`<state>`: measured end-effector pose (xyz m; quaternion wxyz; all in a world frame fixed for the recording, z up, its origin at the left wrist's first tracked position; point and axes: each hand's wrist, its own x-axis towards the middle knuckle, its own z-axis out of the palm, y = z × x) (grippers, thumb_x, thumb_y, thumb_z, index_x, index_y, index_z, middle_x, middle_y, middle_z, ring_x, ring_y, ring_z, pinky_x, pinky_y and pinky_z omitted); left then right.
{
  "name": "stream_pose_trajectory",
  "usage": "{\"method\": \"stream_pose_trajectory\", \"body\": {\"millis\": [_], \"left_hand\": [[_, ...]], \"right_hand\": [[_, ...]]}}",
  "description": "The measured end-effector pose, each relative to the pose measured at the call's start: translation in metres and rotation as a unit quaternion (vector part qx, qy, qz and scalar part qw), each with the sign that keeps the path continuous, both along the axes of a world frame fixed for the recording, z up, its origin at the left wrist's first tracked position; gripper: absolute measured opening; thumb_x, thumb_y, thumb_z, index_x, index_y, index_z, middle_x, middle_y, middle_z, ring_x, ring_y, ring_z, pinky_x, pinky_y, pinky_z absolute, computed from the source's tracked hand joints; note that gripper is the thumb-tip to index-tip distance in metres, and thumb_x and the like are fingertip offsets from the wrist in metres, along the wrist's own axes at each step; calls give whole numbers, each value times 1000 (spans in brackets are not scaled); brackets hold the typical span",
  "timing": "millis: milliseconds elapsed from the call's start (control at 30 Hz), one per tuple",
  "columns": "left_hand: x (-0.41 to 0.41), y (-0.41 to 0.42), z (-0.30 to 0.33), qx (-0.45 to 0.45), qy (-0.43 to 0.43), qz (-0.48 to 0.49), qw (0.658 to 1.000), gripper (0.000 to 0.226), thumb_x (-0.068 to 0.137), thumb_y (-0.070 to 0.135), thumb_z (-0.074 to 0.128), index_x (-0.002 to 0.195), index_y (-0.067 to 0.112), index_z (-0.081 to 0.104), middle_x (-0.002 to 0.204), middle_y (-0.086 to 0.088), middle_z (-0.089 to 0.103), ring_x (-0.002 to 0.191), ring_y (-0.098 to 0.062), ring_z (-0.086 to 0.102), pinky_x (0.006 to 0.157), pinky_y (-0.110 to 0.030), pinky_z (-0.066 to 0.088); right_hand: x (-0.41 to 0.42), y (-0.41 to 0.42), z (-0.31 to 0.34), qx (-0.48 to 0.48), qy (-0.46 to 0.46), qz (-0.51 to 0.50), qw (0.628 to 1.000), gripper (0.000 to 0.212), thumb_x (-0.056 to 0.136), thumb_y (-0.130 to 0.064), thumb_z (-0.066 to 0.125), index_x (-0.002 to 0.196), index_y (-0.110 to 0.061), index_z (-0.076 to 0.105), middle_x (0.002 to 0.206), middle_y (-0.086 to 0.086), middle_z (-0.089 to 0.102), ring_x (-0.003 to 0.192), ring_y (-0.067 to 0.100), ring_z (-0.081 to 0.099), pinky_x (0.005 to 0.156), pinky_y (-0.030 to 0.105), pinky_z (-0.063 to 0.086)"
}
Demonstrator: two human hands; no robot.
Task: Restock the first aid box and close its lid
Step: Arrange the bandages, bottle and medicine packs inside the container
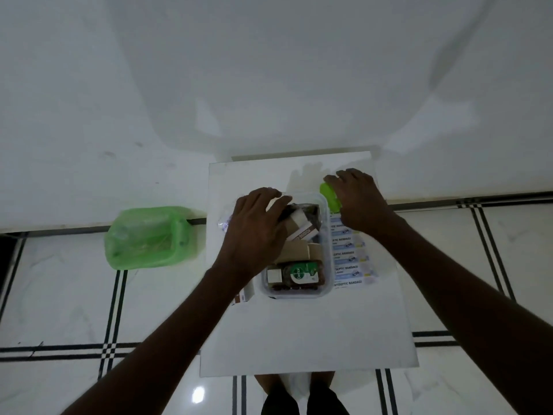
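Beside the open box [326, 290], bandage strips [348, 262]; right hand [357, 200] grips green lid [329, 196].

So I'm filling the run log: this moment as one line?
box open, part-filled | left hand inside | right hand on green lid

Dim, greenish-grey picture; soft shadows on the wall [269, 85], a small glare spot on the floor [198, 395], wide-angle bending at edges.
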<state>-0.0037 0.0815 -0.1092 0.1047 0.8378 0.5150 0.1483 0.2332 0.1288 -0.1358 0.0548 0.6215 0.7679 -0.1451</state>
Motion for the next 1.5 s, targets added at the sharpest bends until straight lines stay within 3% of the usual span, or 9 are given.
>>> {"method": "stream_pose_trajectory", "body": {"millis": [200,300,400,633,767,967,1200,1333,1500], "left_hand": [[-6,-20,-11,-38,-15,2,999,62,91,37,57,146,12,45,156,-11,42,147,-29,33,117,-45,32],[-11,-28,-8,-33,-39,38,998,61,95,43,50,146,11,47,154,-10,44,146,-27,36,117,-42,31],[-17,-34,-5,-30,-76,85,993,57,97,44,50,144,12,50,150,-6,50,142,-25,40,114,-44,35],[-26,-53,-5,-21,-144,120,982,44,99,29,57,138,9,55,136,-5,59,129,-21,49,108,-39,42],[-37,-65,-16,-36,-151,164,974,42,99,27,50,137,10,54,135,-6,59,127,-24,50,107,-38,43],[-49,-87,-31,-66,-60,253,963,46,91,24,52,134,9,56,124,-10,63,109,-33,57,90,-45,51],[-46,-99,-53,-196,-1,302,933,70,84,35,67,147,22,38,127,-7,47,112,-29,50,72,-39,52],[-47,-99,-48,-167,-66,327,928,63,81,20,64,140,20,45,119,-7,52,101,-29,57,71,-37,51],[-43,-100,-3,-73,-251,378,888,49,82,23,70,128,23,54,114,4,64,87,-19,66,73,-41,59]], "right_hand": [[2,15,8,26,2,-42,999,63,73,-15,71,132,-15,49,126,17,56,123,38,48,109,50,30],[-1,8,37,77,68,-65,993,67,68,-24,79,128,-13,51,115,20,57,105,42,56,92,46,45],[-19,-14,76,141,166,-73,973,68,68,-25,81,128,-15,52,114,17,53,100,33,53,78,32,40],[-89,-62,59,28,182,7,983,69,71,-37,71,133,-16,50,112,11,52,102,27,49,85,45,50],[-92,-69,35,43,206,6,977,70,74,-31,73,138,-15,49,115,12,56,101,31,54,85,47,51],[-86,-66,26,54,194,9,979,77,78,-30,72,146,-16,40,121,10,61,113,33,53,94,47,46],[-86,-73,30,49,202,-5,978,87,77,-24,78,149,-7,33,139,14,54,126,35,48,103,48,42],[-81,-80,42,84,243,-57,965,67,82,-22,74,142,-11,47,135,12,58,126,31,49,104,43,41],[-79,-94,63,165,280,-138,936,23,88,-14,63,111,-16,67,102,2,72,90,22,64,81,31,49]]}}
